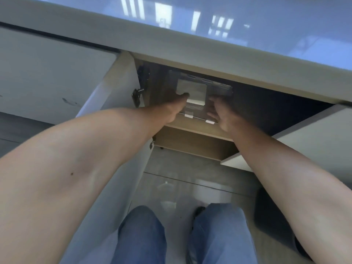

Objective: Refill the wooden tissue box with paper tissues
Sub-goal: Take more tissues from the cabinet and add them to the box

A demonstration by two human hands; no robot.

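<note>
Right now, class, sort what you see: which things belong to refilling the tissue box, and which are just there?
Part of the job:
left hand
right hand
clear plastic box on the cabinet shelf, both hands at its sides, contents unclear
open cabinet door

Just there:
glossy countertop
black hinges
dark object on the floor

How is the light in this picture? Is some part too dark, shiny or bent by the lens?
Head view: the countertop shines with bright window reflections; the open cupboard below is in deep shadow, so the pack between the left hand and right hand looks dim and soft; the wide lens bends the counter edge and stretches the forearms.
</note>
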